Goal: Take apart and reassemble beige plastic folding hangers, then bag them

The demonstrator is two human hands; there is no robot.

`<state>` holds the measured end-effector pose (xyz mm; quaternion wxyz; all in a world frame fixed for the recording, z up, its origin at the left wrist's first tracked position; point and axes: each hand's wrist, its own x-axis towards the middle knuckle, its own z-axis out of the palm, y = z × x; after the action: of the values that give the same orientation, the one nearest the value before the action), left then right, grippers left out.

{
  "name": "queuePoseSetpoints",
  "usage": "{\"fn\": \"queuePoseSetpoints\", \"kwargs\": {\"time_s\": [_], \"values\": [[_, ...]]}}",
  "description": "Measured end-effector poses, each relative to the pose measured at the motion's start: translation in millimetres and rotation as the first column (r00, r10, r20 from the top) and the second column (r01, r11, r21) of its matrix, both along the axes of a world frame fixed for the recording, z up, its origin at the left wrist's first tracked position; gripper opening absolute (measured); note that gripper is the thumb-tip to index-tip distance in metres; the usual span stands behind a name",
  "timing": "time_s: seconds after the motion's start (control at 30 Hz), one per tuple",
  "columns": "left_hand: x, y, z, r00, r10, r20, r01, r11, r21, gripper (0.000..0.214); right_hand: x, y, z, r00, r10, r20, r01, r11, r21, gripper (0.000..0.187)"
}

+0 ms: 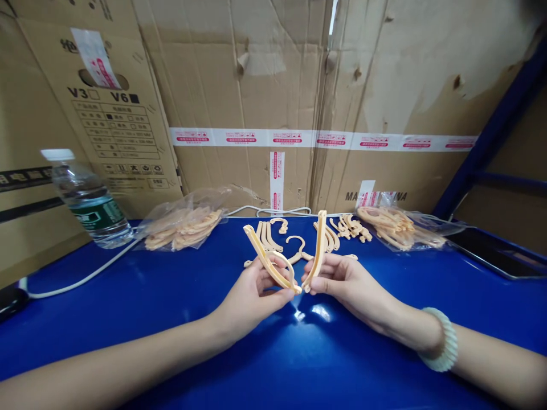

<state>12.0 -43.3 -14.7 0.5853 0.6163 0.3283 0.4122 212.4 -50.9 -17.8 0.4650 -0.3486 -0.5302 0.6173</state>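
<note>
My left hand (252,293) is closed round a cream plastic hanger arm (267,259) that slants up to the left, with a curved hook part against it. My right hand (346,279) pinches a second cream hanger arm (318,245) that stands nearly upright. The lower ends of the two arms almost meet between my hands, just above the blue table (171,296). Behind my hands lie several loose hanger parts (294,236). A pale bead bracelet (442,341) is on my right wrist.
A clear bag of hanger parts (183,225) lies at the back left, another bag (397,225) at the back right. A water bottle (88,199) stands far left beside a white cable (85,279). Cardboard boxes (256,102) wall off the back. A dark tray (496,253) sits right.
</note>
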Motion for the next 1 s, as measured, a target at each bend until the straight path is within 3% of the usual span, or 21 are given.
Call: {"fn": "queuePoseSetpoints", "kwargs": {"time_s": [0.17,0.47,0.83,1.0], "values": [[2.1,-2.8,1.4,1.000,-0.012,-0.017,0.011,1.000,-0.024,0.036,-2.4,-3.9,1.3,0.996,0.053,0.073,-0.057,0.997,0.055,0.023],[-0.3,-2.6,0.0,0.991,-0.020,-0.131,0.023,1.000,0.021,0.024,-2.8,-5.3,4.9,0.988,0.022,0.153,-0.038,0.994,0.102,0.023],[1.2,-4.4,-0.3,0.995,0.026,-0.099,-0.026,1.000,0.005,0.022,-7.9,-7.3,-2.1,0.966,-0.049,0.254,0.007,0.987,0.163,0.025],[-5.6,1.9,2.4,0.989,0.139,-0.054,-0.141,0.990,-0.024,0.027,1.4,-0.8,8.0,0.960,-0.137,0.243,0.079,0.970,0.232,0.023]]}}
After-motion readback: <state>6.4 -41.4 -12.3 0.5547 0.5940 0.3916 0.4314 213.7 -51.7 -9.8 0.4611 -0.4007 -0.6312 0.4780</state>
